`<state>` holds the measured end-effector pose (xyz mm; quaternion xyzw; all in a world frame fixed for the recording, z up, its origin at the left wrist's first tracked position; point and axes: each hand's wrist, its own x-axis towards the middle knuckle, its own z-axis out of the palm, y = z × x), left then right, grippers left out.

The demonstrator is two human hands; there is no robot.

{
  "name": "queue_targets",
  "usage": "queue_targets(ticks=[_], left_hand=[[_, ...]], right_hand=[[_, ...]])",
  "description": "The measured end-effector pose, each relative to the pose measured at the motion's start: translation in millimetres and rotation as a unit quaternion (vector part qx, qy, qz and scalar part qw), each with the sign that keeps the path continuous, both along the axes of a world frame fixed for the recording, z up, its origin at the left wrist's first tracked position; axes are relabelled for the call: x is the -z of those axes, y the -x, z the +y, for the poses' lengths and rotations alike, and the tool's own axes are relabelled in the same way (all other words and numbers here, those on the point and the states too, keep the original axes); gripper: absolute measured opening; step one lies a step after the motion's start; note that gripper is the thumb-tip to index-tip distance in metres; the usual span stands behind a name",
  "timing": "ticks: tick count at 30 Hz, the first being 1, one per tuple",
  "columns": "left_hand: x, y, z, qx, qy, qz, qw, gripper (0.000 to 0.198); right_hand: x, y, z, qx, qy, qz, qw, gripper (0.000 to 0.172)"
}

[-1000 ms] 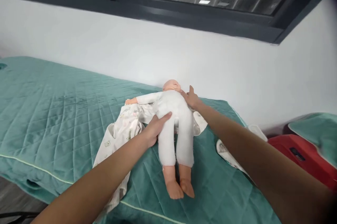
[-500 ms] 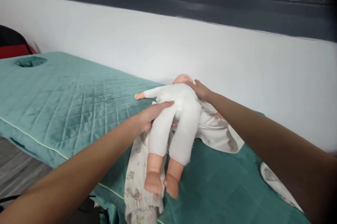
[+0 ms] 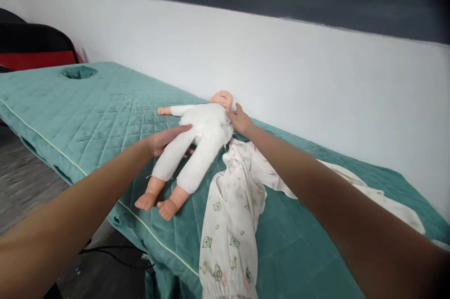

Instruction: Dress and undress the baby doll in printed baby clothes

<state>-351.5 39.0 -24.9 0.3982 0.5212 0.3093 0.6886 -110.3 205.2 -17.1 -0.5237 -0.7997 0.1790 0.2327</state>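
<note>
A baby doll (image 3: 206, 125) with a white cloth body and bare plastic head, hands and feet lies on its back on the green quilted bed. My left hand (image 3: 168, 141) grips its hip, thumb on top and fingers tucked underneath. My right hand (image 3: 241, 120) is at the doll's shoulder and neck, thumb raised, some fingers hidden by the body; the doll's arm on that side is not visible. Just right of the doll, a printed baby garment (image 3: 232, 224) with small green animals lies spread out, partly covered by my right forearm.
A green bed cover (image 3: 298, 252) with a face hole (image 3: 79, 72) runs along the white wall (image 3: 281, 64). More pale cloth (image 3: 390, 203) lies at the right. Black cables (image 3: 108, 250) hang beside the bed's front edge. A red and black chair (image 3: 38, 46) stands at the far left.
Both hands have shifted the doll left, off the garment, onto the bare cover. The printed garment is now exposed. The camera view has also turned slightly.
</note>
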Motion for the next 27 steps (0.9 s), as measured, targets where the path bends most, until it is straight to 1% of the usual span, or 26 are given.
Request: queue_targets(ticks=[2,3,4,5,6,7,8,9,10,11,12,14,16,18,19,20,22,23,25,27], left_hand=[[-1.5,-4,-4,-0.009,-0.033,0.014,0.999,0.061],[-2.9,-6,-8,-0.029,-0.067,0.047,0.996,0.06],[-4.7,-9,-12,-0.06,-0.115,0.102,0.986,0.058],[-6.7,-12,-19,-0.099,-0.178,0.181,0.962,0.055],[-9.1,-16,-27,-0.14,-0.249,0.269,0.92,0.051],[-11.6,-21,-37,-0.174,-0.315,0.348,0.866,0.046],[-14.1,-28,-49,-0.189,-0.371,0.409,0.812,0.04],[-16.5,-37,-63,-0.184,-0.412,0.451,0.77,0.035],[-18.6,-49,-79,-0.162,-0.435,0.47,0.751,0.029],[-20.2,-62,-95,-0.114,-0.447,0.486,0.742,0.024],[-21.0,-77,-110,-0.059,-0.442,0.498,0.744,0.025],[-20.2,-107,-137,0.052,-0.417,0.507,0.752,0.035],[-15.4,-134,-153,0.093,-0.383,0.524,0.755,0.047],[-8.3,-153,-156,0.097,-0.351,0.537,0.761,0.053],[-4.9,-160,-155,0.09,-0.331,0.539,0.769,0.053],[-2.2,-166,-152,0.079,-0.308,0.538,0.781,0.051],[-0.6,-177,-146,0.062,-0.28,0.523,0.802,0.036],[-2.3,-183,-145,0.062,-0.281,0.512,0.809,0.024],[-11.0,-197,-147,0.089,-0.313,0.482,0.814,0.004],[-26.7,-213,-157,0.124,-0.358,0.447,0.81,0.012]], right_hand=[[4.7,-27,-8,0.048,0.002,-0.045,0.998,0.079],[5.9,-46,-14,0.072,0.003,-0.065,0.995,0.076],[6.7,-67,-22,0.091,0.005,-0.075,0.993,0.072],[7.2,-90,-32,0.109,0.009,-0.088,0.99,0.069],[7.5,-113,-42,0.131,0.016,-0.104,0.986,0.066],[7.7,-136,-53,0.142,0.024,-0.121,0.982,0.063],[7.6,-157,-64,0.15,0.028,-0.138,0.979,0.059],[7.0,-177,-75,0.157,0.028,-0.155,0.975,0.055],[5.8,-194,-84,0.163,0.031,-0.171,0.971,0.052],[3.8,-208,-93,0.168,0.036,-0.186,0.968,0.049],[0.9,-219,-101,0.171,0.043,-0.201,0.964,0.047],[-7.3,-234,-113,0.169,0.061,-0.228,0.957,0.042],[-17.6,-240,-124,0.156,0.072,-0.251,0.953,0.037],[-28.9,-240,-134,0.14,0.069,-0.265,0.952,0.031],[-34.7,-239,-140,0.133,0.064,-0.269,0.952,0.029],[-40.9,-238,-147,0.126,0.057,-0.271,0.953,0.027],[-54.4,-235,-162,0.113,0.042,-0.267,0.956,0.025],[-62.1,-234,-171,0.104,0.035,-0.262,0.959,0.024],[-79.7,-232,-192,0.083,0.017,-0.247,0.965,0.026],[-99.9,-230,-213,0.063,-0.005,-0.224,0.973,0.03]])
